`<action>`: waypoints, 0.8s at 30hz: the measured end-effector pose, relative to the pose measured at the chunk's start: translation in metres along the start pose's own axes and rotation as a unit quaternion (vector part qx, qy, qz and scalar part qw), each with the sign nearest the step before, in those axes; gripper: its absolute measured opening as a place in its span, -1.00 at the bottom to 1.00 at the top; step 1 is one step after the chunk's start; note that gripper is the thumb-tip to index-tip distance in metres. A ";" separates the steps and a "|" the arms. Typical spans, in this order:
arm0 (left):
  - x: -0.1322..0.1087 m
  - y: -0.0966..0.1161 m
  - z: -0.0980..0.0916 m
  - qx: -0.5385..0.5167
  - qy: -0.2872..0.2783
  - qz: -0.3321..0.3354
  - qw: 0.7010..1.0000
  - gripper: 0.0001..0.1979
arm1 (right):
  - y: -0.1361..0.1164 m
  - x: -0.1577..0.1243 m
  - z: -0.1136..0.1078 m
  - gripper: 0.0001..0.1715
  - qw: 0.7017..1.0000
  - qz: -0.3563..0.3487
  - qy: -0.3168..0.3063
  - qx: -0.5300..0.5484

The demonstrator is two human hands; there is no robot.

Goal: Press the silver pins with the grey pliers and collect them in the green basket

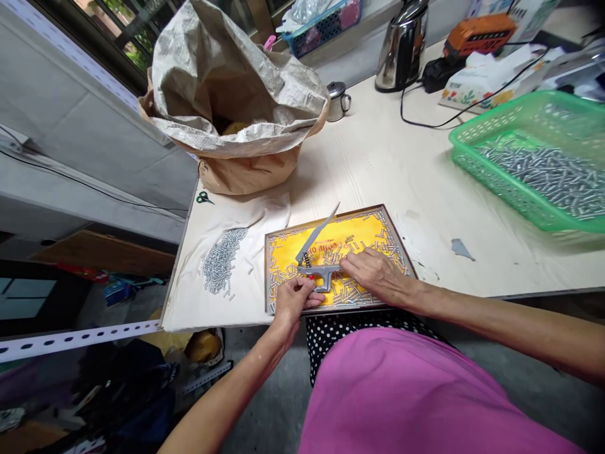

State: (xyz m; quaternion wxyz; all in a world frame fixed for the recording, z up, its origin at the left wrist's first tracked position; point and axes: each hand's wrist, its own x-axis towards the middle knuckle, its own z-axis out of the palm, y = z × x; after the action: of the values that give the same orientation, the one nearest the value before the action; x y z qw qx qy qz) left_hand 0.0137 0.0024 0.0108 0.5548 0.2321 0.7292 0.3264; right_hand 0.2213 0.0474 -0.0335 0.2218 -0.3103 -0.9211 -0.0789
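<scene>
A grey plastic toy pistol [325,275] is held low over a shallow tray [397,234] with a yellow bottom. Its long grey upper part [316,236] stands tilted up from the frame, with a dark coil spring [307,258] near the joint. My left hand [292,301] is closed at the pistol's left end and grip, thumb and finger pinched beside a small red bit [311,277]. My right hand [373,272] is closed at the other end of the frame; its fingertips partly hide what they grip. Many small silvery metal pieces [352,295] lie scattered in the tray.
Left of the tray, a heap of similar metal pieces [222,261] lies on white cloth, with green-handled scissors [204,198] beyond. A large open sack [250,170] stands behind. At right is a green basket [515,195] of metal pieces; a kettle [401,47] and lidded cup [337,101] stand farther back.
</scene>
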 end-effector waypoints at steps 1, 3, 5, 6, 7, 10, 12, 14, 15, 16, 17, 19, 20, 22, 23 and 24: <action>0.000 0.000 0.000 0.006 -0.001 0.001 1.000 -0.85 | 0.000 0.000 0.001 -0.73 1.000 0.003 -0.008 0.005; -0.001 -0.001 0.000 0.020 -0.002 0.003 1.000 -0.85 | 0.000 -0.001 0.004 -0.74 1.000 0.011 -0.026 0.014; -0.001 0.000 0.000 0.034 -0.001 0.003 0.999 -0.85 | -0.001 -0.003 0.007 -0.76 0.998 0.020 -0.047 0.023; -0.001 0.001 0.001 0.041 -0.001 0.000 0.999 -0.84 | -0.001 -0.003 0.008 -0.77 0.998 0.026 -0.058 0.027; 0.000 0.002 0.002 0.047 -0.003 -0.003 0.999 -0.83 | -0.001 -0.004 0.010 -0.78 0.997 0.032 -0.068 0.032; 0.000 0.004 0.003 0.069 -0.011 -0.014 0.997 -0.82 | -0.002 -0.007 0.014 -0.79 0.993 0.054 -0.097 0.046; 0.000 0.006 0.005 0.084 -0.014 -0.019 0.996 -0.84 | -0.003 -0.008 0.015 -0.79 0.990 0.065 -0.112 0.050; 0.000 0.007 0.006 0.095 -0.013 -0.022 0.995 -0.84 | -0.003 -0.008 0.014 -0.81 0.989 0.071 -0.122 0.050; 0.000 0.008 0.006 0.099 -0.012 -0.024 0.995 -0.84 | -0.003 -0.006 0.011 -0.85 0.988 0.073 -0.125 0.051; -0.001 0.009 0.007 0.103 -0.010 -0.027 0.994 -0.84 | -0.001 -0.004 0.009 -0.88 0.988 0.075 -0.128 0.051; -0.001 0.009 0.008 0.107 -0.008 -0.030 0.994 -0.83 | 0.001 -0.002 0.005 -0.86 0.988 0.075 -0.129 0.051; -0.002 0.010 0.008 0.112 -0.006 -0.036 0.993 -0.83 | 0.009 0.005 -0.002 -0.61 0.989 0.070 -0.119 0.051; -0.002 0.010 0.008 0.114 -0.005 -0.037 0.993 -0.83 | 0.014 0.009 -0.005 -0.44 0.991 0.064 -0.110 0.050; -0.002 0.010 0.008 0.114 -0.006 -0.034 0.993 -0.83 | 0.026 0.018 -0.007 -0.12 0.993 0.048 -0.095 0.048; -0.002 0.010 0.008 0.113 -0.007 -0.030 0.993 -0.83 | 0.032 0.022 -0.007 0.00 0.994 0.039 -0.094 0.047; -0.002 0.009 0.008 0.111 -0.008 -0.026 0.993 -0.83 | 0.038 0.027 -0.005 0.10 0.993 0.031 -0.099 0.047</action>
State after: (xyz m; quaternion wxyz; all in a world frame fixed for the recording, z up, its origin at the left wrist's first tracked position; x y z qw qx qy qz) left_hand 0.0214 0.0089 0.0177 0.5397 0.2754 0.7624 0.2269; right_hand 0.2271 0.0906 -0.0164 0.1464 -0.3342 -0.9311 0.0027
